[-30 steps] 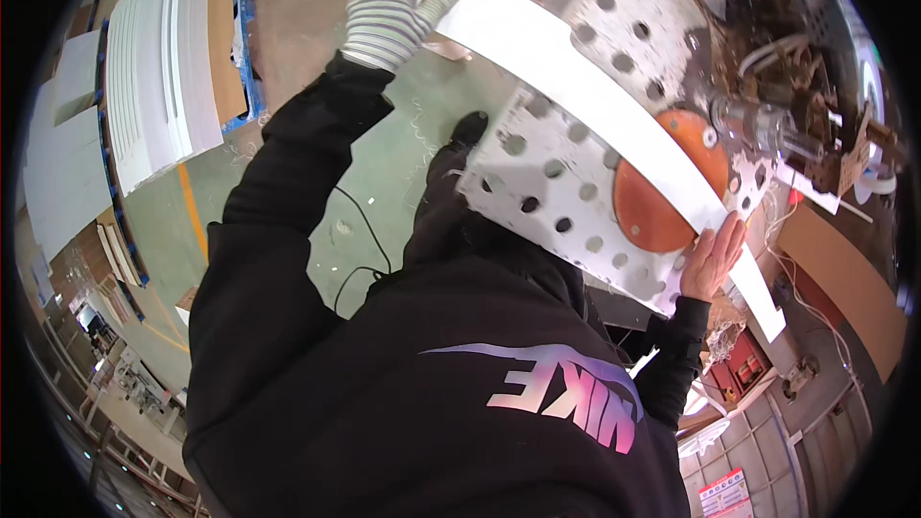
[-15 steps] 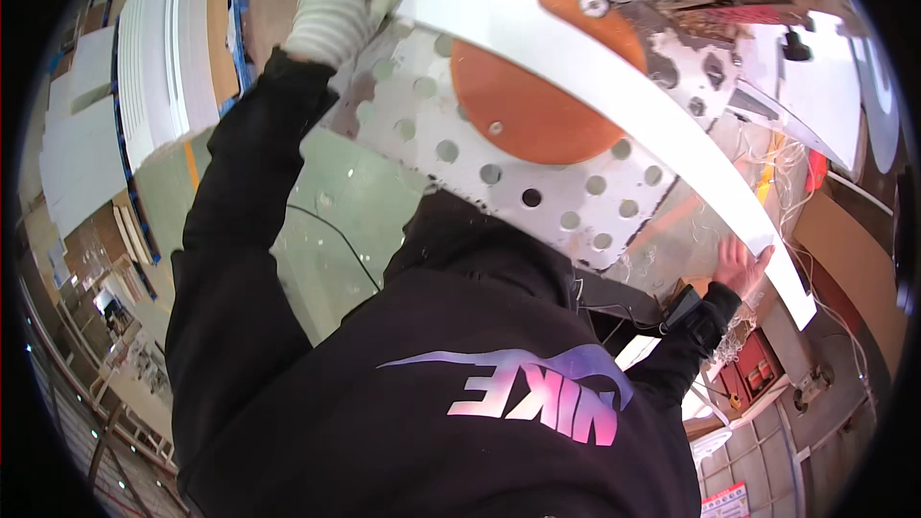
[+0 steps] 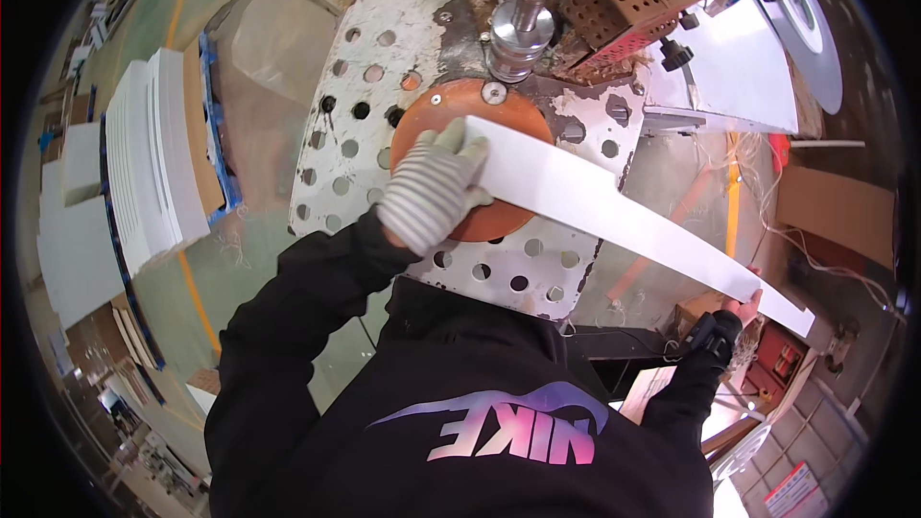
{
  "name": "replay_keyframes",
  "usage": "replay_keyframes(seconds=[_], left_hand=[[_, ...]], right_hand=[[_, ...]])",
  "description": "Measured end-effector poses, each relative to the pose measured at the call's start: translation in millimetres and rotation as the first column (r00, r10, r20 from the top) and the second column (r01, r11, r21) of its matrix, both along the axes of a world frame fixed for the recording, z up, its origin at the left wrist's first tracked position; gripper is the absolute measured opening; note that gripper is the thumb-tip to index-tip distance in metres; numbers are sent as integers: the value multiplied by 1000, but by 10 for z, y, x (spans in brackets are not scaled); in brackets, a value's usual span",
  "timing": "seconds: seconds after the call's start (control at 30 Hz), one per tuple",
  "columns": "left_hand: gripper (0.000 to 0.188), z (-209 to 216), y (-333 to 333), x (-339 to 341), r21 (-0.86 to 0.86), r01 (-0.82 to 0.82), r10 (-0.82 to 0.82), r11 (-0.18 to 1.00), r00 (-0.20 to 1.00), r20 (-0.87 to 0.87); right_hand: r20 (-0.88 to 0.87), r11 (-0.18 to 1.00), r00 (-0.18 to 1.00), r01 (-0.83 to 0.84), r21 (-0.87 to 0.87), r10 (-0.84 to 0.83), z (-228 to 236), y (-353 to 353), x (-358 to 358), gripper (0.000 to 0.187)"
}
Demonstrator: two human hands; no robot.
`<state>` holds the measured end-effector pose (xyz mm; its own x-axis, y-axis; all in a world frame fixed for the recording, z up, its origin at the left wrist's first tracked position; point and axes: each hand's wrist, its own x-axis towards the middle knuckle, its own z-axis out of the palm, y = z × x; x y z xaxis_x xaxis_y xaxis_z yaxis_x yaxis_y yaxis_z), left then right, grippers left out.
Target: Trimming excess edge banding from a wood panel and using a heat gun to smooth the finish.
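1. White strip (image 3: 585,182) slants from over an orange disc (image 3: 497,219) toward near right.
2. Left hand (image 3: 432,187), gloved, closes around its left end.
3. Right hand (image 3: 743,308), partly curled, grips near its right end; slackening could drop it.

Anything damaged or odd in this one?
The perforated table looks worn: its white coating is missing in dark patches near the silver spindle. Pale strings lie tangled on the floor at right. Only the left hand is gloved.
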<state>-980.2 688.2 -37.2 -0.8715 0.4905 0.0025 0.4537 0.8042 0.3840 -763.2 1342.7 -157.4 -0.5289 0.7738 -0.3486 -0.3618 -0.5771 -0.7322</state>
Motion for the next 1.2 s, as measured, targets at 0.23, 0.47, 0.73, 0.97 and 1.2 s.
replay_keyframes(seconds=[0.23, 0.47, 0.73, 0.97, 1.2], left_hand=[[41, -88, 565, -344, 158, -7, -13, 987, 992, 128], [40, -70, 633, -382, 146, -108, 94, 983, 991, 96], [36, -130, 724, -366, 187, -133, 118, 973, 989, 87], [43, -175, 752, -361, 158, -182, 176, 971, 983, 52], [42, -137, 808, -407, 155, -170, 156, 973, 983, 98]], right_hand=[[27, 992, 997, -70, 104, 67, 51, 1010, 533, 41], [-250, 906, 880, -422, -25, 403, -191, 1279, 88, 37], [-232, 911, 890, -411, -40, 391, -102, 1559, -199, 37], [-170, 938, 934, -333, -93, 315, 1, 1575, -324, 38], [49, 996, 995, -80, -31, 82, 29, 1580, -323, 36]])
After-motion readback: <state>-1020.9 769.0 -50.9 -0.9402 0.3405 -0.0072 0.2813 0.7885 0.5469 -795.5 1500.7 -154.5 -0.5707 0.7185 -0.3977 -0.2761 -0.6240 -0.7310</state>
